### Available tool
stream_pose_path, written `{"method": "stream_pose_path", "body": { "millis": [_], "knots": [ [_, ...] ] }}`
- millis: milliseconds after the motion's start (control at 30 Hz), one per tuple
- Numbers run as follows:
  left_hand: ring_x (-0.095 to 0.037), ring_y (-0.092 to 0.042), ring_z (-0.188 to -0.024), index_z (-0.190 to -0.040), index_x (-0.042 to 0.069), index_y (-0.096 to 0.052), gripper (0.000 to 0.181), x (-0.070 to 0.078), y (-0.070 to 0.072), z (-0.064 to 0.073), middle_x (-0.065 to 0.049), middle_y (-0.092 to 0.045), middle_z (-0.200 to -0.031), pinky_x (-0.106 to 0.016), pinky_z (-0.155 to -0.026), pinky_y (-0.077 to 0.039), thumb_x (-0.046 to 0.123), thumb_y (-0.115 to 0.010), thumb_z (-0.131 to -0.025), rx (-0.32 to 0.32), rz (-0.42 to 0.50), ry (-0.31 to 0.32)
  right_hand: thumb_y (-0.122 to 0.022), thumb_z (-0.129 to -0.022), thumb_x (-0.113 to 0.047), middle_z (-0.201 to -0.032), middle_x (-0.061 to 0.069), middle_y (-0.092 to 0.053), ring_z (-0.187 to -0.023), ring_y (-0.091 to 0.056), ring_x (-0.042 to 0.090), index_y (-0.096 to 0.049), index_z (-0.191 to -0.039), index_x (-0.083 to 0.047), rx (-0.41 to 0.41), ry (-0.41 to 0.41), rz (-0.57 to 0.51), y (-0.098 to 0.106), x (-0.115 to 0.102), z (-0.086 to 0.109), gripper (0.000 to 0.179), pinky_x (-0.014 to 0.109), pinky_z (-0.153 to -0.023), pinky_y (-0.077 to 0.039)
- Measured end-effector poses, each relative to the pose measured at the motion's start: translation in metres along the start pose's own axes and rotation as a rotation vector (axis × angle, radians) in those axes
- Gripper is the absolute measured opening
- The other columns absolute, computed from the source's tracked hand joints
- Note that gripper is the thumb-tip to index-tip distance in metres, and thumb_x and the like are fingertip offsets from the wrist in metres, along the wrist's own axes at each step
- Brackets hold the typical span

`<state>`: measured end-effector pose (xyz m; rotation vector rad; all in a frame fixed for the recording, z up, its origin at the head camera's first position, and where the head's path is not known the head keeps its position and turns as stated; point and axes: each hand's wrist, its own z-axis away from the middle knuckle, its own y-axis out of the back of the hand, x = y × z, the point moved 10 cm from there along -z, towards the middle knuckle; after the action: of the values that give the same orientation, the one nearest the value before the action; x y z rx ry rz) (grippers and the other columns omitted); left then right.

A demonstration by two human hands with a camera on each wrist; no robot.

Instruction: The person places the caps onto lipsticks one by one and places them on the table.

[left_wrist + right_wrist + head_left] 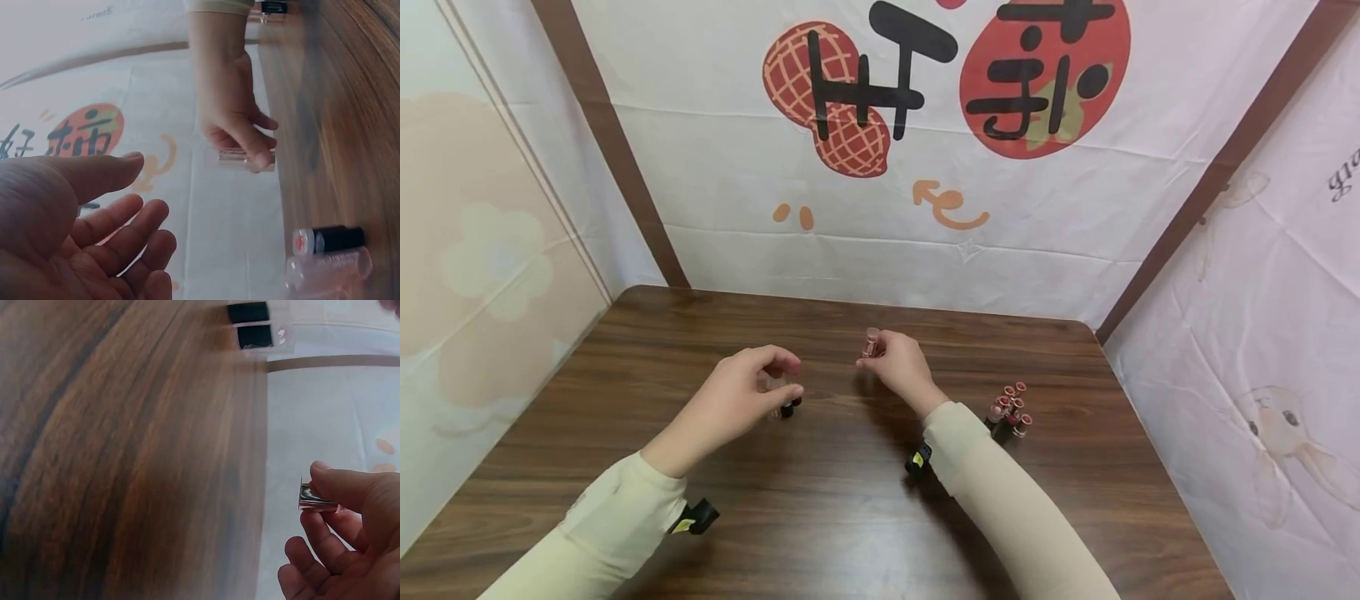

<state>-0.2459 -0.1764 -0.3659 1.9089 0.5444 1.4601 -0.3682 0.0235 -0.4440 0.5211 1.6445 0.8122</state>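
My right hand (906,371) pinches a small lipstick tube (871,337) between thumb and fingertips, above the far middle of the table. The right wrist view shows its shiny metallic end (310,497) sticking out from the fingers. To the left, my left hand (730,404) holds nothing; its thumb and fingers are apart and loosely bent. Below and beside that hand stand a few lipsticks with black bases (787,411), partly hidden by the fingers. In the left wrist view these include a black-based lipstick (337,240) and a clear pinkish tube (331,270).
A cluster of several lipsticks (1009,402) with red-topped ends stands on the right of the table, partly behind the right sleeve. The dark wooden table (835,500) meets a printed white cloth (880,258) at its far edge. Cloth walls flank both sides.
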Motion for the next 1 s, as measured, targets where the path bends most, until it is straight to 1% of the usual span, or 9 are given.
{"method": "stream_pose_path", "body": {
  "millis": [67, 133, 233, 400, 567, 667, 767, 867, 1000],
  "knots": [
    [-0.015, -0.069, -0.080, -0.117, 0.014, -0.068, 0.028, -0.006, 0.004, 0.005, -0.003, -0.071, -0.109, -0.032, -0.070, -0.054, 0.025, -0.077, -0.093, 0.006, 0.014, 0.027, -0.084, -0.087, -0.033, -0.085, -0.005, -0.068, -0.079, -0.063, 0.014, -0.068, -0.089, -0.019, -0.004, -0.018, 0.019, -0.004, 0.002, -0.005, 0.021, 0.037, -0.076, -0.052],
    [-0.016, -0.070, -0.080, -0.117, 0.012, -0.068, 0.027, -0.012, 0.005, 0.009, -0.003, -0.073, -0.107, -0.031, -0.070, -0.054, 0.023, -0.077, -0.094, 0.008, 0.031, 0.046, -0.084, -0.087, -0.031, -0.085, -0.004, -0.067, -0.079, -0.061, 0.017, -0.067, -0.089, -0.018, -0.006, -0.029, 0.028, -0.008, 0.003, -0.010, 0.021, 0.038, -0.076, -0.051],
    [-0.014, -0.070, -0.081, -0.117, 0.012, -0.068, 0.027, -0.019, 0.006, 0.013, -0.003, -0.073, -0.106, -0.030, -0.071, -0.054, 0.022, -0.077, -0.094, 0.015, 0.025, 0.059, -0.084, -0.088, -0.030, -0.086, -0.003, -0.067, -0.079, -0.060, 0.018, -0.067, -0.090, -0.017, -0.019, -0.043, 0.039, -0.014, 0.006, -0.016, 0.022, 0.038, -0.076, -0.050],
    [-0.015, -0.070, -0.090, -0.115, 0.013, -0.069, 0.025, -0.022, 0.008, 0.017, -0.003, -0.073, -0.108, -0.031, -0.075, -0.055, 0.020, -0.078, -0.093, 0.042, -0.003, 0.044, -0.084, -0.088, -0.029, -0.084, -0.004, -0.066, -0.078, -0.059, 0.017, -0.066, -0.088, -0.018, -0.043, -0.063, 0.069, -0.022, 0.013, -0.022, 0.021, 0.037, -0.076, -0.048],
    [-0.020, -0.068, -0.095, -0.115, 0.011, -0.070, 0.026, -0.025, 0.008, 0.019, -0.003, -0.072, -0.109, -0.042, -0.082, -0.056, 0.018, -0.079, -0.091, 0.069, -0.039, 0.018, -0.084, -0.088, -0.027, -0.083, -0.004, -0.066, -0.075, -0.058, 0.016, -0.067, -0.084, -0.018, -0.073, -0.051, 0.103, -0.029, 0.018, -0.024, 0.019, 0.036, -0.076, -0.048],
    [-0.023, -0.067, -0.098, -0.116, 0.011, -0.070, 0.029, -0.030, 0.005, 0.018, -0.005, -0.071, -0.110, -0.045, -0.084, -0.053, 0.020, -0.080, -0.090, 0.074, -0.067, 0.020, -0.084, -0.088, -0.029, -0.083, -0.006, -0.066, -0.075, -0.059, 0.015, -0.067, -0.085, -0.020, -0.085, -0.041, 0.135, -0.033, 0.020, -0.025, 0.020, 0.037, -0.077, -0.050],
    [-0.026, -0.067, -0.100, -0.117, 0.010, -0.070, 0.032, -0.037, 0.002, 0.018, -0.008, -0.071, -0.111, -0.043, -0.084, -0.051, 0.022, -0.081, -0.089, 0.073, -0.078, 0.034, -0.084, -0.087, -0.030, -0.083, -0.007, -0.066, -0.076, -0.060, 0.014, -0.067, -0.086, -0.020, -0.090, -0.025, 0.163, -0.035, 0.020, -0.025, 0.020, 0.038, -0.080, -0.051],
    [-0.029, -0.067, -0.100, -0.119, 0.008, -0.070, 0.035, -0.042, -0.001, 0.016, -0.011, -0.071, -0.113, -0.043, -0.083, -0.051, 0.023, -0.081, -0.089, 0.071, -0.078, 0.040, -0.085, -0.086, -0.029, -0.088, -0.004, -0.069, -0.081, -0.062, 0.016, -0.069, -0.092, -0.017, -0.092, -0.018, 0.151, -0.034, 0.019, -0.025, 0.021, 0.039, -0.084, -0.053],
    [-0.030, -0.067, -0.102, -0.120, 0.006, -0.069, 0.037, -0.047, -0.004, 0.013, -0.013, -0.070, -0.116, -0.046, -0.086, -0.052, 0.023, -0.081, -0.090, 0.060, -0.094, 0.056, -0.085, -0.087, -0.027, -0.104, 0.002, -0.071, -0.096, -0.066, 0.020, -0.070, -0.114, -0.010, -0.081, -0.066, 0.112, -0.019, 0.021, -0.020, 0.035, 0.040, -0.089, -0.054]
  ]
}}
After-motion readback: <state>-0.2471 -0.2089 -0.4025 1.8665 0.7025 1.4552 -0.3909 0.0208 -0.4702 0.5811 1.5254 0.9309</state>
